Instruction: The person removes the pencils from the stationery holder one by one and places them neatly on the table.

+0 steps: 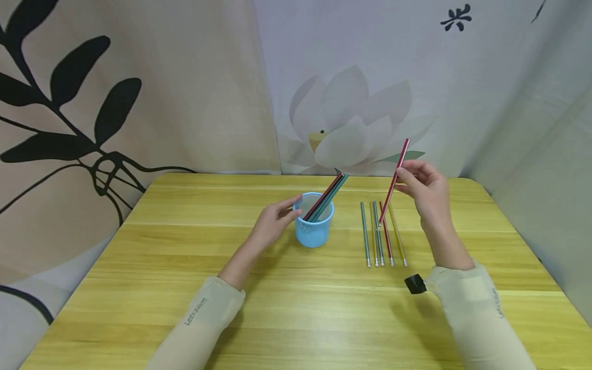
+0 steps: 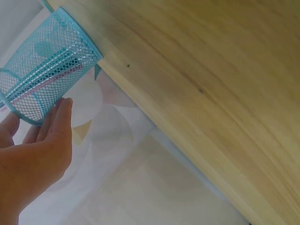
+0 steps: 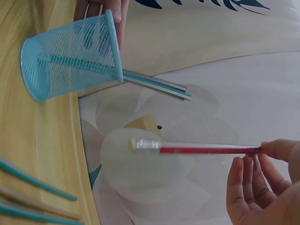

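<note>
Left hand [image 1: 270, 225] grips the blue cup [image 1: 312, 236] at its side, near the rim; cup found upright on the table [image 1: 296, 318]. Red and green pencils [image 1: 329, 198] lean inside it, ends projecting past the rim. Right hand [image 1: 429, 192] pinches a red pencil [image 1: 392, 187] toward its upper end, eraser end down, held above the table and to the right of the cup. Five loose pencils [image 1: 379, 244] lie in a row beneath: two green, two yellow, one red. Flower-printed curtain [image 1: 208, 77] noted behind the table
</note>
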`<state>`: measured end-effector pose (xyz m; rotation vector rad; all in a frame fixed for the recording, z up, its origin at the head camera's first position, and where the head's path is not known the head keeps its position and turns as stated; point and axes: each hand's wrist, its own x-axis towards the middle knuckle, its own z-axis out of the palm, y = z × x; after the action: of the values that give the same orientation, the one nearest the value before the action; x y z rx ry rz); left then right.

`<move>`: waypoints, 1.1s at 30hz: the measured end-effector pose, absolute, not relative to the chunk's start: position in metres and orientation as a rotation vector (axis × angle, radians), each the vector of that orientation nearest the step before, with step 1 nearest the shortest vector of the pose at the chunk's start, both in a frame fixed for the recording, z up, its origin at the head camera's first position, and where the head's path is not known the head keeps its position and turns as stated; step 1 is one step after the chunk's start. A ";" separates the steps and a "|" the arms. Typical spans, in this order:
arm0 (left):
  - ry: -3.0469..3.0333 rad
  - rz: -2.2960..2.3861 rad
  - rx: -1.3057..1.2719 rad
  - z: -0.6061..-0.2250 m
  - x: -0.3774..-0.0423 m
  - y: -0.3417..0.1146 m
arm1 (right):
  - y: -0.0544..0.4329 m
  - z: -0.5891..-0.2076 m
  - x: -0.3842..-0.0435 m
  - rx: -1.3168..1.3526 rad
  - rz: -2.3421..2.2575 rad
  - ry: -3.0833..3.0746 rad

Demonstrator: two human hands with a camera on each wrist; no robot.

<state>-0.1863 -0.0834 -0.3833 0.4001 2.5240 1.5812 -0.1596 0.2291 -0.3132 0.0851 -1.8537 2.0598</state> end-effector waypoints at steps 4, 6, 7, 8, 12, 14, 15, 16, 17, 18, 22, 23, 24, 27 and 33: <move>2.524 1.585 0.397 -0.383 -0.187 -0.082 | 0.237 -0.315 -0.161 0.073 2.062 -1.850; 2.522 1.588 0.394 -0.383 -0.187 -0.082 | 0.241 -0.315 -0.161 0.066 2.070 -1.841; 2.522 1.588 0.394 -0.383 -0.187 -0.082 | 0.242 -0.316 -0.161 0.061 2.072 -1.840; 2.520 1.589 0.394 -0.383 -0.187 -0.082 | 0.244 -0.316 -0.161 0.058 2.075 -1.837; 2.516 1.589 0.393 -0.383 -0.187 -0.082 | 0.252 -0.318 -0.162 0.036 2.079 -1.853; 2.516 1.587 0.394 -0.383 -0.187 -0.082 | 0.255 -0.320 -0.163 0.024 2.081 -1.863; 2.515 1.587 0.394 -0.383 -0.187 -0.082 | 0.257 -0.321 -0.164 0.017 2.081 -1.870; 2.515 1.587 0.392 -0.383 -0.187 -0.083 | 0.259 -0.322 -0.164 0.008 2.079 -1.879; 2.514 1.587 0.393 -0.383 -0.187 -0.083 | 0.260 -0.323 -0.164 0.003 2.079 -1.887; 2.513 1.587 0.393 -0.384 -0.187 -0.083 | 0.262 -0.324 -0.165 -0.003 2.078 -1.894; 2.513 1.589 0.394 -0.384 -0.187 -0.083 | 0.269 -0.329 -0.167 -0.039 2.058 -1.953; 2.514 1.588 0.396 -0.384 -0.187 -0.083 | 0.270 -0.330 -0.167 -0.050 2.058 -1.964; 2.515 1.587 0.397 -0.384 -0.188 -0.083 | 0.272 -0.332 -0.168 -0.062 2.056 -1.975; 2.520 1.585 0.404 -0.385 -0.188 -0.083 | 0.276 -0.335 -0.169 -0.095 2.057 -1.993; 2.524 1.588 0.412 -0.385 -0.188 -0.083 | 0.282 -0.341 -0.170 -0.148 2.052 -2.011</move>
<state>-0.1881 -0.0833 -0.3853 0.4120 2.5235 1.5884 -0.1702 0.2816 -0.3409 -0.1484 -2.0108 2.0518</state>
